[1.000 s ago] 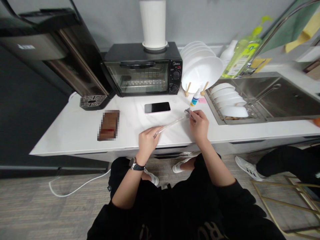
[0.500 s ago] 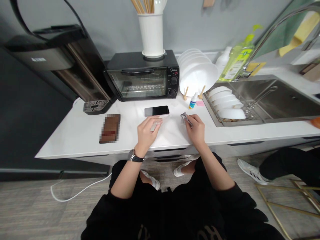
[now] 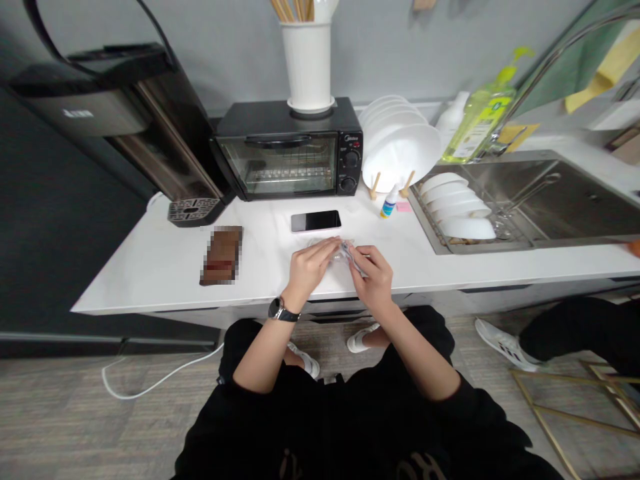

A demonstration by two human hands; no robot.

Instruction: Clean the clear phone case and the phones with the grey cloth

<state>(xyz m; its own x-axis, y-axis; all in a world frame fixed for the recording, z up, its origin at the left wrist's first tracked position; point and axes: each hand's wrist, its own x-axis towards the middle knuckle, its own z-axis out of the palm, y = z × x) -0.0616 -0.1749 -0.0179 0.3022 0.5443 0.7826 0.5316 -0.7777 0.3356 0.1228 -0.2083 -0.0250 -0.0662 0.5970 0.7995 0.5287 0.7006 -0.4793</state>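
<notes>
Above the front of the counter my left hand (image 3: 311,265) is closed on a clear, see-through thing (image 3: 336,257) with thin edges; its exact kind is hard to make out. My right hand (image 3: 374,275) pinches a small grey cloth (image 3: 347,251), which meets the clear thing between the two hands. Fingers hide part of both. Just beyond the hands lies a phone (image 3: 316,221), dark screen up. A small white-and-blue spray bottle (image 3: 389,203) stands behind my right hand, beside a pink slip (image 3: 404,207).
A brown, blurred-out flat item (image 3: 223,257) lies on the counter (image 3: 150,273) at left. Behind are a drinks dispenser (image 3: 193,210), a toaster oven (image 3: 293,163) and racked white plates (image 3: 403,157). Bowls (image 3: 467,227) sit by the sink (image 3: 545,200). Another person's shoe (image 3: 505,343) shows at right.
My right hand has moved left with the grey cloth, and my left hand slightly right with the clear thing. Cloth and clear thing, apart before, now meet.
</notes>
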